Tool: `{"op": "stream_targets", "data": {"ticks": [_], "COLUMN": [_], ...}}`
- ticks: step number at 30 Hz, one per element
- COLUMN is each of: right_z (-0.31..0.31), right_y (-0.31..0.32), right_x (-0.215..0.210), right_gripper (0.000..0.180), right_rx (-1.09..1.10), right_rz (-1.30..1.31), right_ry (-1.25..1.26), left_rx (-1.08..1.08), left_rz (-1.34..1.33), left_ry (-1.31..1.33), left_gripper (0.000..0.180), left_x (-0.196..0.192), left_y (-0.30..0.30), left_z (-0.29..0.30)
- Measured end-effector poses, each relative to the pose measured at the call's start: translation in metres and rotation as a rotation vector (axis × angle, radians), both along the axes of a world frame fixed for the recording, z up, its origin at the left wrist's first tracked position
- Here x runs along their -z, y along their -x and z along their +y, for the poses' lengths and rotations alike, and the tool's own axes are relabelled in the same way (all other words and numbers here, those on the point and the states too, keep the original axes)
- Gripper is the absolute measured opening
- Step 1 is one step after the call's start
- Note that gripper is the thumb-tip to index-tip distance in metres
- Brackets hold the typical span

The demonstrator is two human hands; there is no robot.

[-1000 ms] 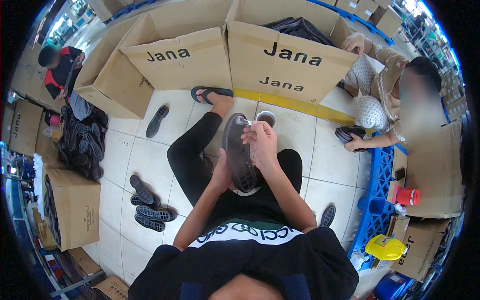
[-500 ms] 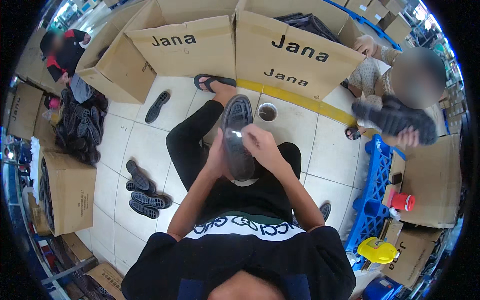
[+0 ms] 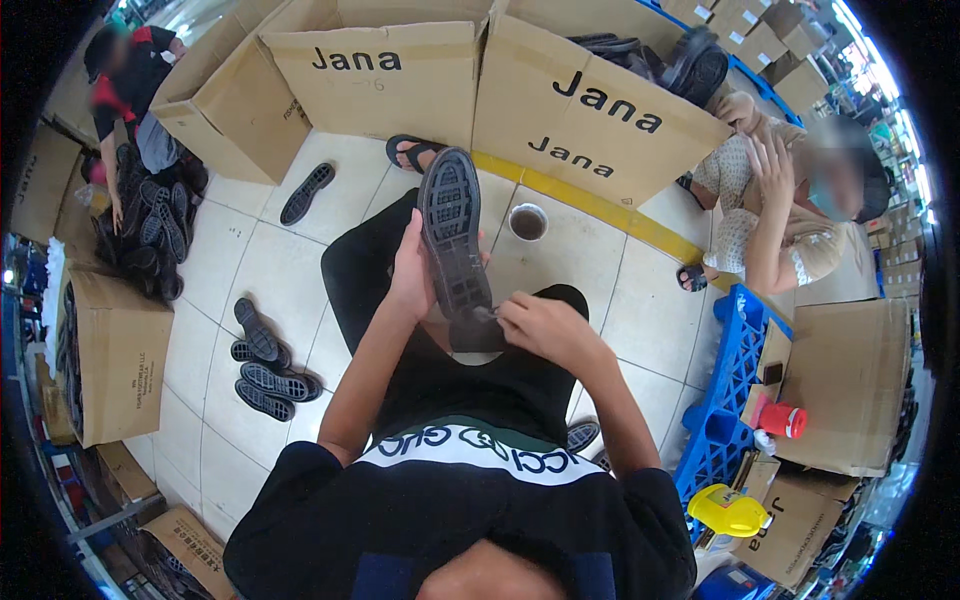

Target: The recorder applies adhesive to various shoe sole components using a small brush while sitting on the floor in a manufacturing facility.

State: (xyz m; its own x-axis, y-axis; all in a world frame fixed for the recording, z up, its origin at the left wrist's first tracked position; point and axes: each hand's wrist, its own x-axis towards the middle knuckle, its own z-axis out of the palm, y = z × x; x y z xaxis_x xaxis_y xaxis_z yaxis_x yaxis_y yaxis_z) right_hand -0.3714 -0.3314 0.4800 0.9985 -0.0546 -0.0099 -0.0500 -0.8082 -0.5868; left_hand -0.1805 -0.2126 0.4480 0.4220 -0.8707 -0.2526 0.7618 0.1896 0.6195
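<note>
My left hand (image 3: 412,265) is closed around the side of a dark shoe sole (image 3: 452,215), held up above my lap with its ridged, gridded face toward me. My right hand (image 3: 545,325) is pinched beside the lower end of the sole. A small greyish bit shows at its fingertips, too small to name. Beyond my right knee, a white cup (image 3: 528,222) with dark contents sits on the floor.
Several loose soles (image 3: 270,380) lie on the tiles to the left, and a single sole (image 3: 307,193) farther off. Large cartons (image 3: 600,110) stand ahead. At right are a blue pallet (image 3: 722,400), a yellow jug (image 3: 728,510) and a seated person (image 3: 800,200). Another person (image 3: 130,90) bends over piled soles at far left.
My right hand has moved down from the sole's middle to its lower end. The sole has tilted slightly left. The person at right has let go of a sole, now atop the carton.
</note>
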Motion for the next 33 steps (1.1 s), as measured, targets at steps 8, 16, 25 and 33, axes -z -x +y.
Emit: {"op": "stream_targets", "data": {"ticks": [8,16,25,33], "right_z": [-0.040,-0.069,-0.054,-0.004], "right_y": [-0.051,-0.080,-0.075,-0.043], "right_x": [-0.044,-0.041,-0.018,-0.010], "right_gripper": [0.022,0.026,0.024,0.018], "right_rx": [0.265,0.021,0.153,0.085], "right_rz": [-0.503,-0.563,-0.365,-0.239], "right_ry": [0.136,0.694,0.809,0.535], "left_rx": [0.098,0.172,0.163,-0.012], "left_rz": [0.018,0.021,0.014,0.093], "left_ry": [0.002,0.028,-0.007,-0.080], "left_gripper": [0.069,0.071,0.069,0.065], "left_x": [-0.007,-0.011,-0.006,-0.002], "left_y": [0.020,0.030,0.017,0.008], "left_z": [0.000,0.001,0.001,-0.003]}}
